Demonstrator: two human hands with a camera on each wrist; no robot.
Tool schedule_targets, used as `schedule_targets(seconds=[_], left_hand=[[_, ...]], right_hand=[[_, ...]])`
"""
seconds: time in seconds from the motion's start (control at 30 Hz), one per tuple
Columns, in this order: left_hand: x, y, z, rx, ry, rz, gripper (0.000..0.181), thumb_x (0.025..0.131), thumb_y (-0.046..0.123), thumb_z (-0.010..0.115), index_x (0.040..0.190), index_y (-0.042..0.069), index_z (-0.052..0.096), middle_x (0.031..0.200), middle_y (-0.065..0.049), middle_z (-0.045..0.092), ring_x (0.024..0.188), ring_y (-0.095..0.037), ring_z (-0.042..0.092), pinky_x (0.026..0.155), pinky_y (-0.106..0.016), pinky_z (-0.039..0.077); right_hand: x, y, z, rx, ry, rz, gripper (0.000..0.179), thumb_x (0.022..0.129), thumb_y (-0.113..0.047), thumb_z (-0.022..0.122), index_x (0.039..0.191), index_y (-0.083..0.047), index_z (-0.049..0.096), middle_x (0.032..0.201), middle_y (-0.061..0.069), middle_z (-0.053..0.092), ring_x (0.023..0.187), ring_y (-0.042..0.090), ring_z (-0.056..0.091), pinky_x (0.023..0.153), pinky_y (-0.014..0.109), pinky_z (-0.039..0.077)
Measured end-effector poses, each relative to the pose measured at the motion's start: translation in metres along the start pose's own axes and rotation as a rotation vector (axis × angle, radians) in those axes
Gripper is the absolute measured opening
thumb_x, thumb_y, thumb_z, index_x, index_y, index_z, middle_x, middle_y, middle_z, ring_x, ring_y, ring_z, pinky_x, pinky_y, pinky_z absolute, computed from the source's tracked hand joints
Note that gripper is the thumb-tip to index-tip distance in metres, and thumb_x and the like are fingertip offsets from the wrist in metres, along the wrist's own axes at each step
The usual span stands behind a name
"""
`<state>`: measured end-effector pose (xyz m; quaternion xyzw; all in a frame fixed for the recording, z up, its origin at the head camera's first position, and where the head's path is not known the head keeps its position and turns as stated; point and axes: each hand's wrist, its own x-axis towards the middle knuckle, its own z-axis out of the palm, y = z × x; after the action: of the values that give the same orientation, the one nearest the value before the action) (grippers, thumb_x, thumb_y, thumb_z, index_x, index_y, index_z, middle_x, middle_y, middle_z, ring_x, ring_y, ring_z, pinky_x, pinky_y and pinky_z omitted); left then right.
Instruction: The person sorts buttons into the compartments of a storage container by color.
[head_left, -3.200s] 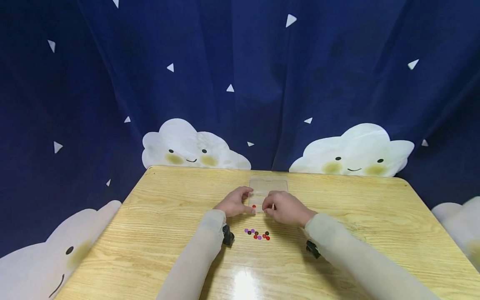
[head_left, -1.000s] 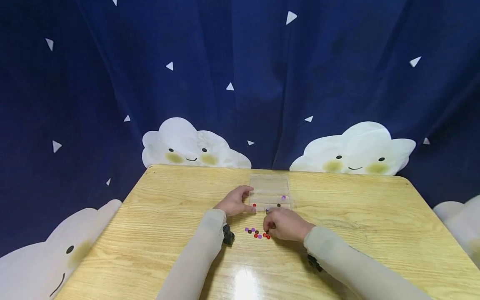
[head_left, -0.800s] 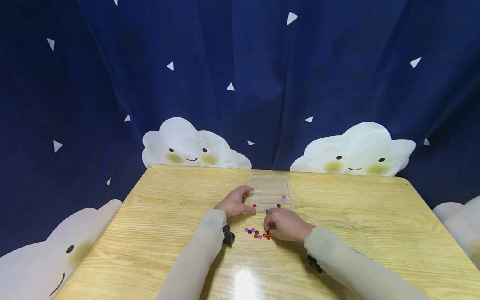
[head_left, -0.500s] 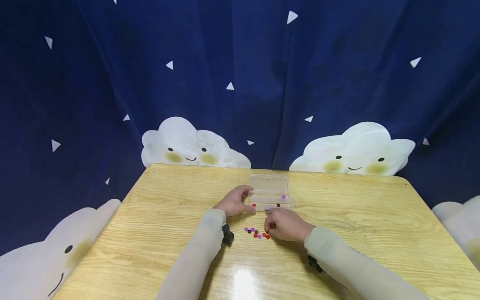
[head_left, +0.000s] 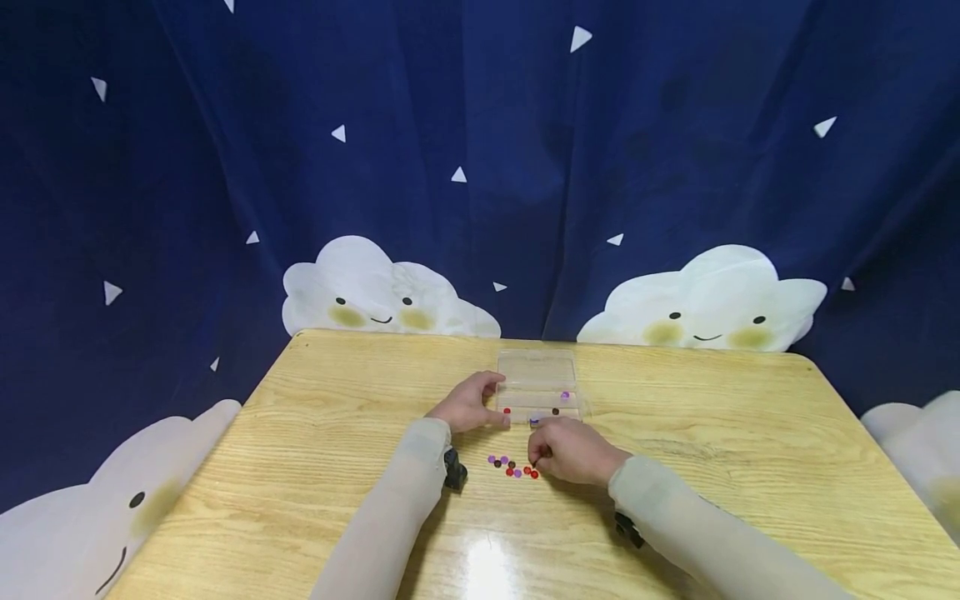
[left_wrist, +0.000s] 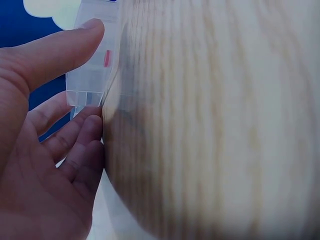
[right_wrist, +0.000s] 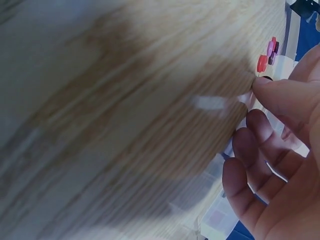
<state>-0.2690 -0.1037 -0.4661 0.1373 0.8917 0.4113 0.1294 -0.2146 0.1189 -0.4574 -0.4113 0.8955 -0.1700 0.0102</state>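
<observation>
A clear plastic box stands towards the table's far edge with its lid laid back. My left hand holds its left end, thumb at the front and fingers around the side. In the box lie a red button, a dark button and a purple button. My right hand is in front of the box, thumb and index fingertips pinching a black button at table level, mostly hidden by the thumb. Left of those fingertips, several loose red, purple and dark buttons lie on the wood.
The pale wooden table runs under both arms. Behind it hangs a dark blue curtain with cloud shapes. Both wrists carry a small black camera mount. A bright glare spot shows near the front of the table.
Since the oldest frame, my right hand has come from over the box down to the loose buttons, uncovering the box's dark and purple buttons. Over the last second both hands stay almost still.
</observation>
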Motion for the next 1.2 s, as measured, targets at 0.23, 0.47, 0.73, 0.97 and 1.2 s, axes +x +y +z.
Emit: schedule_targets(seconds=[0.23,0.47,0.73,0.97,1.2], left_hand=[[0.003,0.000,-0.001,0.006,-0.009,-0.008,0.076,0.080,0.021,0.084,0.146,0.011,0.047,0.141,-0.012,0.053,0.132,-0.029,0.049,0.112,-0.045,0.042],[0.002,0.000,-0.001,-0.004,-0.014,-0.019,0.075,0.081,0.020,0.083,0.146,0.013,0.047,0.141,-0.011,0.053,0.132,-0.028,0.049,0.113,-0.044,0.041],[0.003,-0.003,0.003,-0.018,0.000,-0.007,0.075,0.080,0.019,0.084,0.146,0.011,0.047,0.139,-0.012,0.054,0.130,-0.028,0.050,0.112,-0.044,0.042],[0.003,-0.004,0.005,-0.029,-0.004,-0.012,0.076,0.080,0.020,0.084,0.146,0.012,0.047,0.140,-0.012,0.053,0.131,-0.029,0.049,0.112,-0.045,0.042],[0.002,-0.002,0.003,-0.028,-0.001,-0.014,0.075,0.080,0.020,0.084,0.145,0.012,0.047,0.140,-0.012,0.053,0.131,-0.029,0.049,0.112,-0.045,0.042]], right_hand=[[-0.002,0.000,-0.001,0.009,0.007,0.011,0.016,0.080,-0.006,0.076,0.075,-0.020,0.069,0.079,-0.009,0.065,0.074,0.002,0.051,0.069,0.021,0.048],[-0.003,0.001,-0.002,0.014,0.017,0.003,0.017,0.080,-0.005,0.075,0.074,-0.019,0.068,0.077,-0.010,0.062,0.072,0.002,0.049,0.066,0.020,0.045],[-0.007,0.002,-0.008,0.037,0.026,0.024,0.015,0.080,-0.006,0.075,0.076,-0.019,0.070,0.079,-0.009,0.062,0.073,0.001,0.050,0.067,0.020,0.046],[-0.007,0.006,-0.014,0.071,0.011,0.058,0.014,0.084,-0.005,0.074,0.079,-0.018,0.071,0.080,-0.009,0.061,0.073,0.002,0.050,0.065,0.020,0.046],[-0.004,0.006,-0.018,0.044,0.017,0.027,0.012,0.083,-0.009,0.076,0.078,-0.018,0.071,0.078,-0.011,0.061,0.072,0.001,0.050,0.066,0.020,0.047]])
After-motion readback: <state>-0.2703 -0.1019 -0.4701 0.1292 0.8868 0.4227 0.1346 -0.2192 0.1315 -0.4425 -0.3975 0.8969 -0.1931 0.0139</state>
